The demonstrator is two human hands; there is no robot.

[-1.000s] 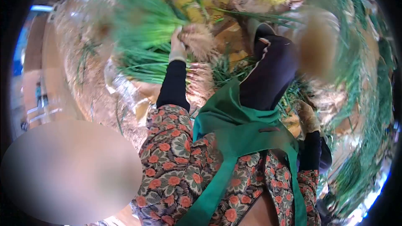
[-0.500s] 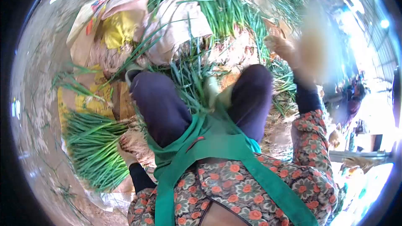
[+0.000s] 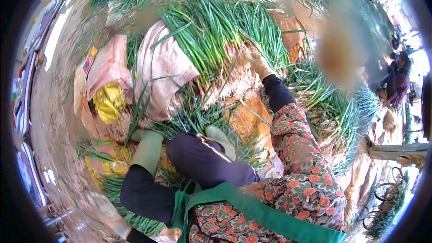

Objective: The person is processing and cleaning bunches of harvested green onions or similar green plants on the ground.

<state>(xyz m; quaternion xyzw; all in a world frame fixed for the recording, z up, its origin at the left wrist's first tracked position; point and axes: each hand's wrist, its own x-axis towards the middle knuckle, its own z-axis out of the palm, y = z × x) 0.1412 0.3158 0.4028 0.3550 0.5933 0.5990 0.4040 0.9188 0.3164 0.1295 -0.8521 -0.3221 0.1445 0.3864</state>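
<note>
My right hand (image 3: 262, 66) reaches forward to the root end of a large pile of green onions (image 3: 211, 31). Its fingers are closed among the pale, stringy roots, gripping some of the green onions there. Down at the lower left, my left hand (image 3: 107, 212) is smeared by motion, so its fingers cannot be made out. Beside it lies a bunch of green onions (image 3: 146, 224), partly hidden by my leg. Loose green leaves (image 3: 193, 119) are strewn before my boots.
A pinkish cloth sack (image 3: 157, 69) covers part of the pile. A yellow bag (image 3: 109, 103) lies left of it. More green onions (image 3: 333, 103) are heaped at right, near a wooden beam (image 3: 398, 151). A person (image 3: 399, 78) is in the right background.
My body has turned and leaned forward. My right hand has moved from the right side to the pile's roots. My left hand has left the root end of the bunch beside me.
</note>
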